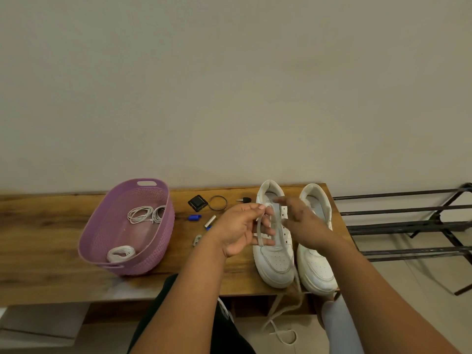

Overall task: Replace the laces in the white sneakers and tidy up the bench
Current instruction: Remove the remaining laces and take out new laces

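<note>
Bench (51,226) runs along the wall, everything within arm's reach of the seated person. Metal shoe rack (408,226) sits off its right end, probably where the sneakers go once done.

Purple basket (122,264) at left of the work zone, well apart from the shoes. Holds coiled white laces (146,214) at the far side and another white bundle (120,252) at the near end. Can't tell which are the replacements.

Both white sneakers sit upright on the bench's right end, side by side, toes toward the person, so the eyelets face up and stay reachable. Left sneaker (274,261) is the one being worked; right sneaker (316,269) is just beside it, partly behind the right forearm.

Left hand (240,228) is raised over the left sneaker's throat, thumb and forefinger pinching a loop of the old lace (260,231), remaining fingers loosely spread. Holding the loop up likely keeps tension so it draws out of the eyelets.

Right hand (304,223) hovers over the tongue area with fingers extended; blurred, can't tell if it touches lace or shoe. Looks like it steadies things, nothing clearly gripped.

Lace tail (281,325) hangs off the bench's front edge to the floor, so my read is unlacing is partway.

Small clutter between basket and shoes: black square item (197,202), bracelet ring (217,202), blue piece (194,217), silver cylinder (210,221). All pending tidy-up.
</note>
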